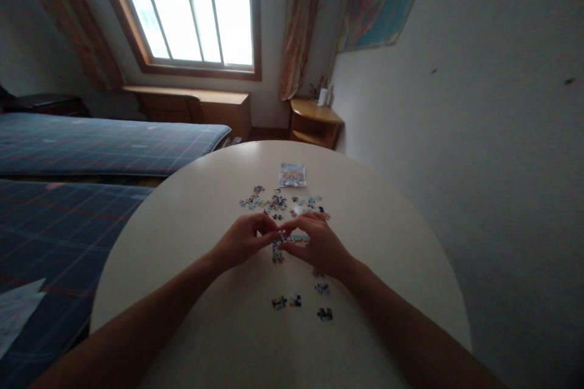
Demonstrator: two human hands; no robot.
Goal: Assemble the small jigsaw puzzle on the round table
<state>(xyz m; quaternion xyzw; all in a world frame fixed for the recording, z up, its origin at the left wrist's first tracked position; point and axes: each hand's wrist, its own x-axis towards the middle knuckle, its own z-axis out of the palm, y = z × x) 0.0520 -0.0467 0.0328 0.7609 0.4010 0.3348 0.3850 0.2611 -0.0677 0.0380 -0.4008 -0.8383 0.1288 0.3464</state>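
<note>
On the round table, my left hand (246, 238) pinches a small jigsaw puzzle piece (281, 234) between thumb and forefinger. My right hand (319, 238) meets it from the other side, with thumb and forefinger bent around the corner of some joined puzzle pieces (277, 253). One arm of this joined part runs toward me and the other goes right, partly beneath my right hand. Exactly where the pinched piece touches the corner is hidden by my fingertips. Beyond my hands lies a scattered heap of loose puzzle pieces (276, 200).
The pale round table (191, 206) holds a picture sheet or packet (292, 175) behind the heap. Nearer me lie a pair of pieces (279, 303), a dark piece (325, 314) and another piece (322, 288). Beds (104, 143) stand left; a wall (479, 164) rises right.
</note>
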